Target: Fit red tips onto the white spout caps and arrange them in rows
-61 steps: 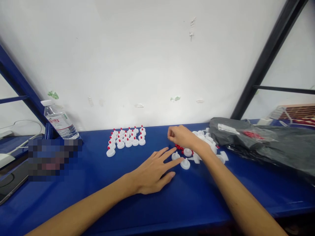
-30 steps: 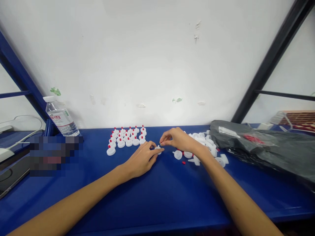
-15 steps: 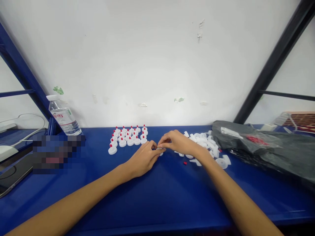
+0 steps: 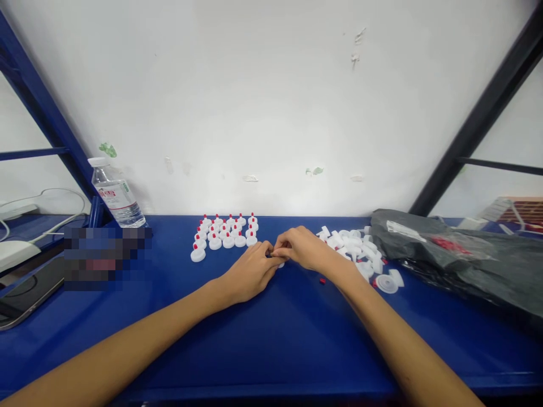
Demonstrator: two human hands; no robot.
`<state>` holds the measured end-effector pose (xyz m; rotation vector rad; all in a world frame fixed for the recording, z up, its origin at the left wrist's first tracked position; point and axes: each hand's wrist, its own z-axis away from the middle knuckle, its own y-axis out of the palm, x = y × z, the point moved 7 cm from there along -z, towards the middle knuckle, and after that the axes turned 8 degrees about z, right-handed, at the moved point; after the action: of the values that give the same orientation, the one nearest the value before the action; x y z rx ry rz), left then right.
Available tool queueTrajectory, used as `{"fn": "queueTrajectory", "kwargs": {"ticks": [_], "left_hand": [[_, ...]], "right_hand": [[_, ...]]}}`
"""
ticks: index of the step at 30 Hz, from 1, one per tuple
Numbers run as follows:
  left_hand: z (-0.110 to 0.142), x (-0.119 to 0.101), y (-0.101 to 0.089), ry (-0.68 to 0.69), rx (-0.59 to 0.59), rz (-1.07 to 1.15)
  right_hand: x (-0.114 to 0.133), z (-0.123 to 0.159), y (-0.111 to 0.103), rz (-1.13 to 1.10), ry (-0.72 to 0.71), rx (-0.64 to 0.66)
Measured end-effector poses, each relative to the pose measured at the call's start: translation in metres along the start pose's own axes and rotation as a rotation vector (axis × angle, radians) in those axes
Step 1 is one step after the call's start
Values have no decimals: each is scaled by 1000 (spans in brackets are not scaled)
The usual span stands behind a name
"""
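Two hands close together over one small cap, so I'd say you're in the fitting step, at the nozzle. Your left hand point(image 4: 248, 274) has its fingers curled in around the cap point(image 4: 281, 265), which sits low under your fingertips, near the middle of the table point(image 4: 271, 350), with just a sliver of white peeking out. Looks like a grip to me, though the contact is mostly hidden. Your right hand point(image 4: 303, 249) has thumb and finger pinched together right above it, touching or nearly touching the left. Can't tell if there's a red tip in that pinch, your fingers block it.

If there is one, imo the move from here calls for a steady left hold and a straight, light push down from the right, because a sideways shove could tilt the cap or pop the tip off. I'd want a clear look at the seating before letting go.

The red-tipped caps point(image 4: 229, 243) stand upright in rough rows to your left, fairly near your knuckles, so a low sweep that way might knock a few. Off to your right there's the white pile point(image 4: 354, 243) beside the bag point(image 4: 424, 240), plus a loose red piece point(image 4: 322, 281) lying near your right forearm.
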<state>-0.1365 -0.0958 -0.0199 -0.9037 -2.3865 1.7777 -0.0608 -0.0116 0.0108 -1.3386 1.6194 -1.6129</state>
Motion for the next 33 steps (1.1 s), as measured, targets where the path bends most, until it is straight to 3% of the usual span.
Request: {"fn": "queueTrajectory", "kwargs": {"ticks": [8,17,22,27,30,33], "left_hand": [[1,-4,1,-3,45,-84],[1,-7,-1,8,38,-70],[3,-10,-9,7,-71,-43],[8,-31,-25,89,-318,-118],[9,-47,-14,134,-197,-163],[8,-47,3,35,3,-250]], "right_hand": [[-3,-2,2,8,39,0],[4,3,-4,13,-42,12],[7,7,-15,-18,-79,-10],[-9,10,-45,25,34,-207],[-15,12,-54,52,80,-275],[-15,13,-54,58,92,-277]]}}
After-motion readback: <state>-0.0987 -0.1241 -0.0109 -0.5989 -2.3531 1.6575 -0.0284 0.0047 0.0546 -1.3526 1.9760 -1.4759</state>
